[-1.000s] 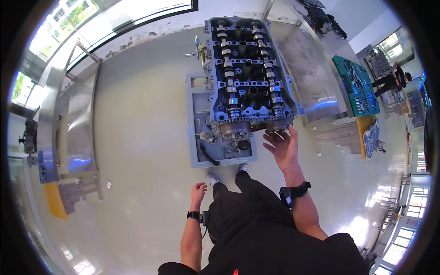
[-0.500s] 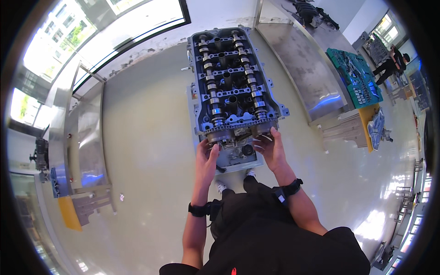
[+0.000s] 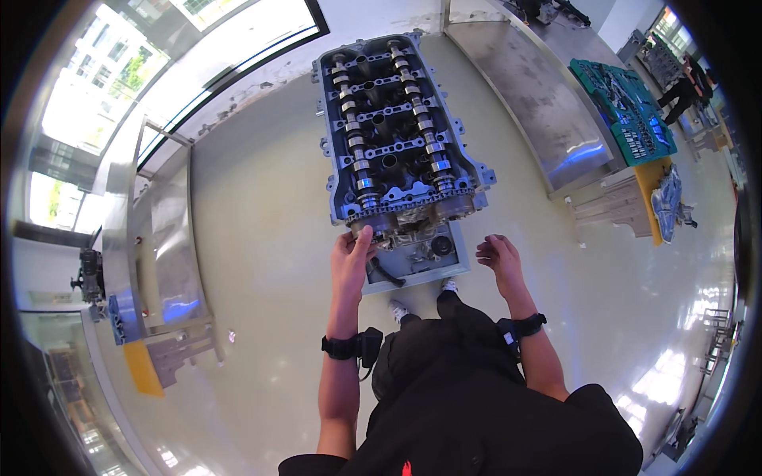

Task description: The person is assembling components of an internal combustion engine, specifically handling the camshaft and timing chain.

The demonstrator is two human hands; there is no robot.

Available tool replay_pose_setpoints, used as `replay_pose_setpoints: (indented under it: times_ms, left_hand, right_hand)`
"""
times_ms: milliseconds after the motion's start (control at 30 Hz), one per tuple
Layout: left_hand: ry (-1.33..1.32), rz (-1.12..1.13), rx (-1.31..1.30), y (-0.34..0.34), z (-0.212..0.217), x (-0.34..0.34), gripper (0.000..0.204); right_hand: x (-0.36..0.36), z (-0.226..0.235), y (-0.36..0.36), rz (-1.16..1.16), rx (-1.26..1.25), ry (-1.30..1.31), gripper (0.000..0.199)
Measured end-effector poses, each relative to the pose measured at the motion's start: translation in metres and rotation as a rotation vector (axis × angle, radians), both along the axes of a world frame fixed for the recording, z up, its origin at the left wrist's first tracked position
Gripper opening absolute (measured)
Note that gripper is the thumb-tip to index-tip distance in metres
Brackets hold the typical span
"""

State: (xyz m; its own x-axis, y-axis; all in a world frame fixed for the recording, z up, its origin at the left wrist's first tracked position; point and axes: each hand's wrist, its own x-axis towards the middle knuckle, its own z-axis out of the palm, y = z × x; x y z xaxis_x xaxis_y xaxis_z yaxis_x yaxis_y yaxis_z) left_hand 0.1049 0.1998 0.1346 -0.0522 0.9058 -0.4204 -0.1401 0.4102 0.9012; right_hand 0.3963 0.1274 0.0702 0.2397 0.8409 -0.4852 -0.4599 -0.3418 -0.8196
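Observation:
An engine cylinder head (image 3: pixel 389 148) with two long camshafts lies ahead of me, a timing chain (image 3: pixel 413 205) running across its near end. My left hand (image 3: pixel 350 262) is at the near left corner, thumb up against the left camshaft sprocket (image 3: pixel 381 224) and fingers curled below it; the fingertips are partly hidden. Off to the right of the right sprocket (image 3: pixel 455 208), my right hand (image 3: pixel 502 260) hangs in the air, touching nothing, its fingers loosely bent and a little apart.
Beneath the cylinder head, a grey tray (image 3: pixel 425 275) holds a dark hose (image 3: pixel 386 273) and a round black part (image 3: pixel 441 246). Metal benches stand at left (image 3: pixel 176 278) and right (image 3: pixel 516 95). A green tool case (image 3: pixel 623 111) rests on the right one. Another person (image 3: pixel 687 89) is farther right.
My right hand has come off the right sprocket and moved right, away from the cylinder head. My left hand stays at the left sprocket. The view has shifted slightly.

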Motion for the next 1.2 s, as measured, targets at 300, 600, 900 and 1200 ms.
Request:
replay_pose_setpoints:
  times_ms: [300,600,900,1200]
  left_hand:
    - [0.308,-0.092,0.038,0.001,0.000,-0.004,0.058]
    - [0.143,0.098,0.271,-0.008,-0.171,-0.001,0.050]
    - [-0.239,-0.135,0.219,-0.011,-0.182,0.057,0.068]
    - [-0.462,-0.180,0.188,-0.011,-0.152,0.057,0.072]
  right_hand:
    - [0.009,-0.014,-0.004,0.070,-0.062,-0.109,0.021]
    - [0.005,-0.021,-0.024,0.345,-0.087,-0.378,0.022]
    - [0.021,-0.020,-0.075,0.354,-0.171,-0.529,0.025]
    - [0.023,-0.017,-0.103,0.284,-0.257,-0.513,0.026]
